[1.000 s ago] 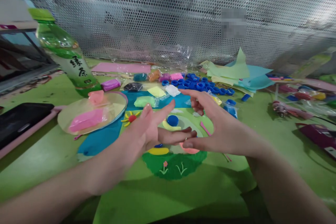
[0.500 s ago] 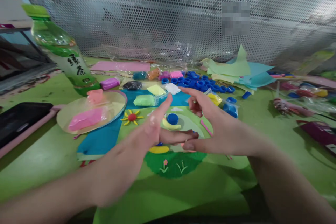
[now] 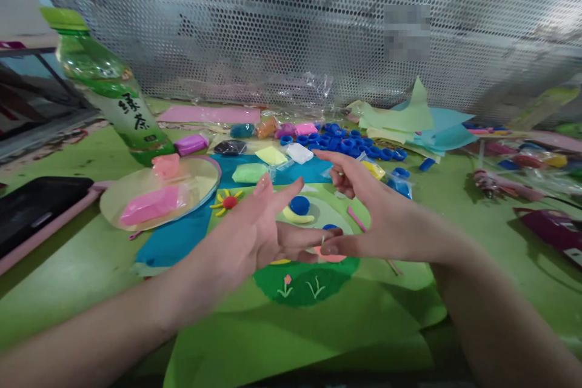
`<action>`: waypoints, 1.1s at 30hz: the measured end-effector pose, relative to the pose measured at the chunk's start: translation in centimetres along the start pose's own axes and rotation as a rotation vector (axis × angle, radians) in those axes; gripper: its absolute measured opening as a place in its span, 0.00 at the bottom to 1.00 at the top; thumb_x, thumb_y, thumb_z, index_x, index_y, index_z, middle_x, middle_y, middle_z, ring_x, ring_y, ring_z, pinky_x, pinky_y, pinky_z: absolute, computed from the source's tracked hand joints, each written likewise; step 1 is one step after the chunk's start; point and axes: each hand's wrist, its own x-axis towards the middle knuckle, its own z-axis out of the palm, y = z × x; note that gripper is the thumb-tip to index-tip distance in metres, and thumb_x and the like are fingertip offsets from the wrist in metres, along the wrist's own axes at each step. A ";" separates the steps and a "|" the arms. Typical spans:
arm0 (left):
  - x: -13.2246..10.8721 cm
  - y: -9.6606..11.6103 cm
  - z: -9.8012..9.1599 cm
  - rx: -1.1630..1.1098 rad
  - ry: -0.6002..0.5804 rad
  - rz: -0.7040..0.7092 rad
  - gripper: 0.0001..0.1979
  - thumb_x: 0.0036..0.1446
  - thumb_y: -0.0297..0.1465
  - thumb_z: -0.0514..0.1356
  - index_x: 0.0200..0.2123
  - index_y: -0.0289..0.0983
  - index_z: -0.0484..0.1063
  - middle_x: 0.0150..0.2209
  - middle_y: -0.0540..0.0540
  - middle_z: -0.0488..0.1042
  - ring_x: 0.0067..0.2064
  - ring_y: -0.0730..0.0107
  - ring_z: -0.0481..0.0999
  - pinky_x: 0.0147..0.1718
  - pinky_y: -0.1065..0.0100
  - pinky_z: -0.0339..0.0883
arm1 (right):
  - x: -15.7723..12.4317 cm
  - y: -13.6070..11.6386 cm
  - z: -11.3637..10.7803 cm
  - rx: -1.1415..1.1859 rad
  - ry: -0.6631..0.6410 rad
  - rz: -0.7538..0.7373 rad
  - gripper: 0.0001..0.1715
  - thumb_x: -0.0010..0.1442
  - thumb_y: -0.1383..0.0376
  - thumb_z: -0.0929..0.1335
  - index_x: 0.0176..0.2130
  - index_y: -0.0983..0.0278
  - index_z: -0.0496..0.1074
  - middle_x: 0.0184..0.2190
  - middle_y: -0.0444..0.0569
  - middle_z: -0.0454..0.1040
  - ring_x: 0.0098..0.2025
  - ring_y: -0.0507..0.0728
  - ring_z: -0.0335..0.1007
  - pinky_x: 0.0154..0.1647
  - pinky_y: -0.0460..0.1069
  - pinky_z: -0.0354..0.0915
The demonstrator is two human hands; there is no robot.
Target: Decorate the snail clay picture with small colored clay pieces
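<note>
My left hand is palm inward over the green paper picture, its fingers stretched out and spread. From the right, my right hand meets it, thumb against the left fingertips, index finger held well apart. A tiny pale green strand, seemingly clay, shows where thumb and fingertips touch. Below them the picture carries a dark green patch with a pink flower, a blue ball above a pale yellow curve, and a yellow-rayed sun. A salmon piece is partly hidden behind my right thumb.
Bagged clay, including light green and white packs, lies behind the picture near blue rings. At left are a round sheet bearing pink clay, a tea bottle and a phone. Perforated metal stands behind.
My left hand has tilted and turned, its index finger and thumb now lower and more spread. The right hand stays nearly in place, its thumb still at the left fingertips.
</note>
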 end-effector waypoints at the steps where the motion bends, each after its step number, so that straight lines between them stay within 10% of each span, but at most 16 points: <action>1: 0.1 0.2 0.1 -0.026 -0.018 -0.010 0.42 0.56 0.55 0.42 0.64 0.37 0.30 0.39 0.41 0.78 0.50 0.52 0.72 0.57 0.48 0.44 | 0.0 0.0 0.0 0.001 0.000 0.006 0.56 0.45 0.49 0.71 0.63 0.51 0.41 0.60 0.53 0.50 0.56 0.67 0.57 0.49 0.62 0.65; 6: 0.8 0.1 0.3 -0.146 -0.019 -0.131 0.34 0.60 0.50 0.38 0.62 0.34 0.44 0.32 0.42 0.77 0.34 0.61 0.76 0.49 0.52 0.58 | 0.4 -0.2 0.8 0.026 -0.140 0.042 0.57 0.44 0.52 0.72 0.63 0.50 0.40 0.61 0.53 0.49 0.56 0.67 0.58 0.45 0.61 0.67; 12: 0.6 0.2 -0.7 -0.304 -0.055 -0.222 0.36 0.58 0.51 0.42 0.59 0.29 0.46 0.43 0.32 0.74 0.50 0.51 0.72 0.52 0.51 0.56 | 0.7 1.5 -0.4 -0.021 -0.117 0.021 0.52 0.44 0.47 0.72 0.62 0.50 0.48 0.58 0.51 0.54 0.54 0.65 0.59 0.48 0.61 0.64; 20: 0.8 0.0 -1.2 -0.375 -0.054 -0.219 0.34 0.58 0.49 0.44 0.56 0.27 0.52 0.48 0.27 0.71 0.53 0.49 0.70 0.56 0.51 0.53 | 0.8 0.0 0.0 -0.025 0.095 -0.234 0.14 0.58 0.59 0.66 0.45 0.56 0.71 0.29 0.45 0.68 0.35 0.55 0.64 0.34 0.51 0.65; 27: 0.8 -0.4 -1.3 -0.462 -0.025 -0.206 0.31 0.58 0.51 0.43 0.51 0.31 0.59 0.30 0.42 0.75 0.41 0.61 0.77 0.52 0.56 0.61 | 0.4 -0.8 1.9 0.006 0.102 -0.143 0.26 0.54 0.55 0.69 0.51 0.57 0.66 0.35 0.47 0.67 0.35 0.55 0.64 0.32 0.50 0.66; 33: 0.5 -0.2 -0.7 -0.372 -0.123 -0.102 0.33 0.56 0.54 0.43 0.52 0.34 0.61 0.39 0.39 0.76 0.52 0.51 0.70 0.57 0.50 0.52 | 0.4 -1.5 2.6 0.043 0.124 -0.083 0.28 0.52 0.56 0.69 0.52 0.58 0.64 0.40 0.49 0.67 0.38 0.56 0.65 0.33 0.50 0.69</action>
